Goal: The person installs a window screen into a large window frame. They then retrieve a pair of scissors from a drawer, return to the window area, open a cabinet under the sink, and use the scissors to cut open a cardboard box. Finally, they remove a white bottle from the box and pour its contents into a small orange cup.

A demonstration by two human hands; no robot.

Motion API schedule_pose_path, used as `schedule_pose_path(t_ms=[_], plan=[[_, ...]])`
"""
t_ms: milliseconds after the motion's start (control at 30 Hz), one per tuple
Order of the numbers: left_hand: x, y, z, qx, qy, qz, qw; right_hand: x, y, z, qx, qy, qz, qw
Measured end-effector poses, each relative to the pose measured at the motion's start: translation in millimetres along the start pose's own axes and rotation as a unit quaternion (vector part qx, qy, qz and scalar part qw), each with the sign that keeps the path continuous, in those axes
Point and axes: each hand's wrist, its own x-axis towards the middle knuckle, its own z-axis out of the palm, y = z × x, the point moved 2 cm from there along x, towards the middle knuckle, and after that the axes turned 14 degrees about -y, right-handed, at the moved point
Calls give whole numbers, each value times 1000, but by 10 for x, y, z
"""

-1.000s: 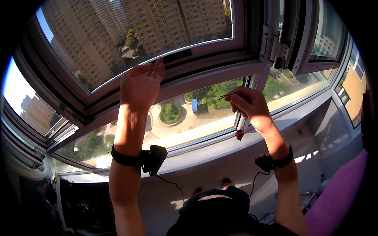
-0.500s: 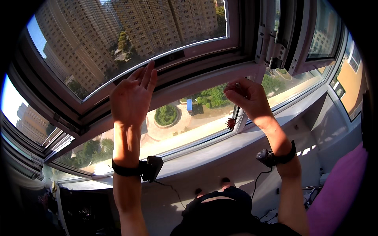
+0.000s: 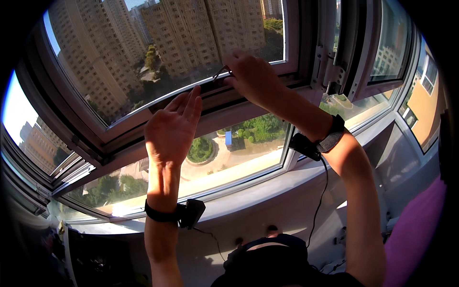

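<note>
Grey frame (image 3: pixel 143 125) runs across the view, slanting up from lower left to upper right, between an upper pane showing tower blocks and a lower pane showing a green courtyard; left hand (image 3: pixel 173 128) is raised flat before it, fingers straight, released and together, tips at the frame's edge, a black strap (image 3: pixel 162 215) with a small box on the wrist; right hand (image 3: pixel 251 76) sits higher on the same frame, fingers pinched on a thin dark tool (image 3: pixel 220 72); its long axis slants, the free end pointing down-left along the frame; a hinge (image 3: pixel 330 71) stands just right of it.
</note>
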Motion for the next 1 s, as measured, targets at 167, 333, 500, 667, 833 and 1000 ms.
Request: schedule_pose_path(t_ms=[167,333,500,667,833,1000], plan=[[-4,11,-18,-3,-19,8,1000,107,-42,86,2,-2,-68,998],[33,1,-30,-5,-27,-4,1000,157,-20,121,-45,-51,-102,992],[9,-34,-10,-16,-34,-8,999,98,12,76,-39,-58,-115,991],[9,-26,-29,3,-34,-13,999,40,0,87,-82,-58,-131,986],[-2,-18,-48,-5,-38,-15,999,38,-11,136,-144,-10,-153,978],[-36,-42,-57,-1,-37,-11,999,31,76,99,-160,-23,-172,972]])
